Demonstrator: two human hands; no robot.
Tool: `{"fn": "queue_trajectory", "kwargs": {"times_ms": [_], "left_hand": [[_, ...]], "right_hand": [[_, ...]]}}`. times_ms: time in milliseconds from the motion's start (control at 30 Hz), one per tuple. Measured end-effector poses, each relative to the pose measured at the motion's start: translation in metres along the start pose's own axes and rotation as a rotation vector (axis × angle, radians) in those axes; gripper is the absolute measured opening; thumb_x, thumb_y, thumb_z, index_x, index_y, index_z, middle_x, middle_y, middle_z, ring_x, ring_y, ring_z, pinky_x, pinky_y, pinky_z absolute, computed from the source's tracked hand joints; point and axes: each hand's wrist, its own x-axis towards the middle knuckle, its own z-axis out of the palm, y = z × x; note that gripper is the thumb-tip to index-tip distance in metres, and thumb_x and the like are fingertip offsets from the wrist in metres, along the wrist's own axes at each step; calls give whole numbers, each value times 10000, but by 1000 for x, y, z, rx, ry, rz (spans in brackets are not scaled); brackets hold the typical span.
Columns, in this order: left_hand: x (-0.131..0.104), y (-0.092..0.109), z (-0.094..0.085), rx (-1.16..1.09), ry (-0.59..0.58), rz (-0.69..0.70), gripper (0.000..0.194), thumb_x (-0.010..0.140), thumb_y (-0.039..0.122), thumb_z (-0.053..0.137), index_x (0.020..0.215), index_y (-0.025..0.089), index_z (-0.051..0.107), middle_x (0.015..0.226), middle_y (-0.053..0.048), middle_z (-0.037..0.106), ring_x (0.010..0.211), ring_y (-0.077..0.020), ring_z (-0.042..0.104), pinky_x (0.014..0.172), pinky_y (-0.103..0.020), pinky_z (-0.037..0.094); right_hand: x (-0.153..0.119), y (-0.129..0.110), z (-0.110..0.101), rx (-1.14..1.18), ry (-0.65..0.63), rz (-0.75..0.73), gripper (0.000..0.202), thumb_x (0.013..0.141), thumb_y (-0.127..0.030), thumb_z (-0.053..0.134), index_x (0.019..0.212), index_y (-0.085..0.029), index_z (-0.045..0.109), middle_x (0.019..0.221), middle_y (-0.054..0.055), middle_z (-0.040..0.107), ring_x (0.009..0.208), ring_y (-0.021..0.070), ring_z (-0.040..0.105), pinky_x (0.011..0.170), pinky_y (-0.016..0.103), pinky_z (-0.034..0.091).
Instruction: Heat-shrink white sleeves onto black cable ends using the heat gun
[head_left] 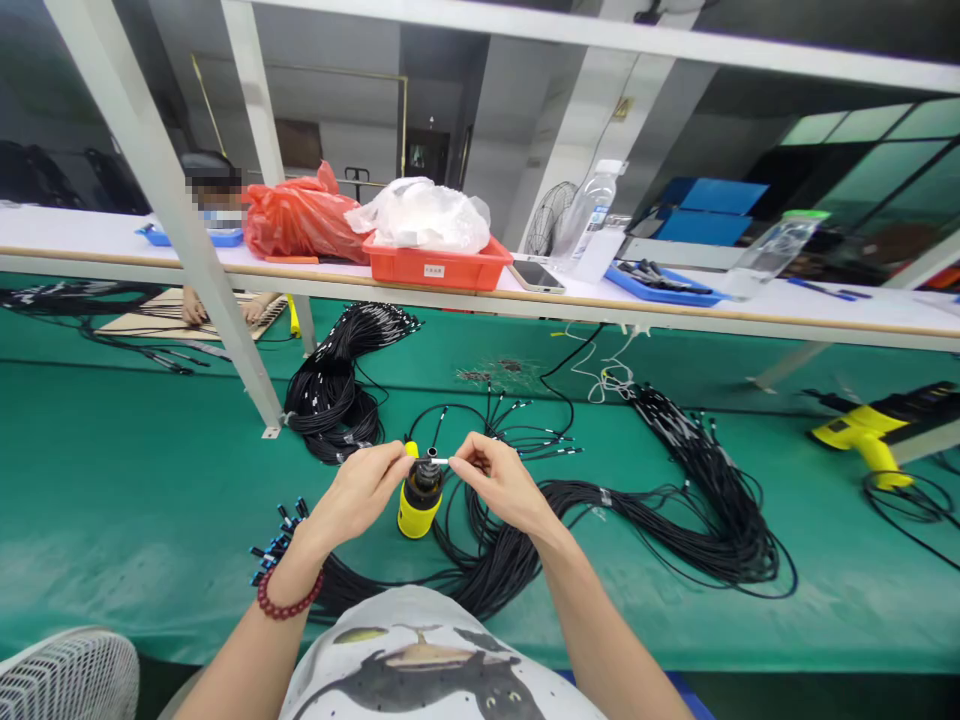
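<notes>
Close to the front edge of the green tabletop (180, 590), a long bundle of black cables (499, 570) sweeps from blue-tipped ends on the left round toward the right; over it, the person's left hand (360, 492) pinches a short dark lead (423, 460) between thumb and finger; the right hand (506, 487), pinched just as tightly, has the end of the white sleeve (439, 461) on that lead; the piece runs level across the nozzle of a yellow heat gun (420, 515), though I cannot tell whether they touch; nearer the right edge lies another heat gun (874, 440); farther back on the left, a second cable bunch (330, 405) sits beside the shelf post; on the white shelf, a red basket (435, 268) holds a white plastic bag (427, 215); beyond, at far left, a co-worker's hands (193, 306) rest at a board (142, 321).
</notes>
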Motion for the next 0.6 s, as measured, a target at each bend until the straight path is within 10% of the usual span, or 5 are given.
{"fn": "queue_trajectory", "kwargs": {"times_ms": [600], "left_hand": [[21, -19, 23, -180, 121, -85, 363, 903, 464, 403, 688, 190, 503, 622, 24, 504, 604, -131, 445, 568, -260, 310]], "right_hand": [[23, 10, 6, -165, 105, -4, 180, 774, -291, 567, 633, -189, 520, 586, -43, 535, 544, 94, 455, 494, 201, 336]]}}
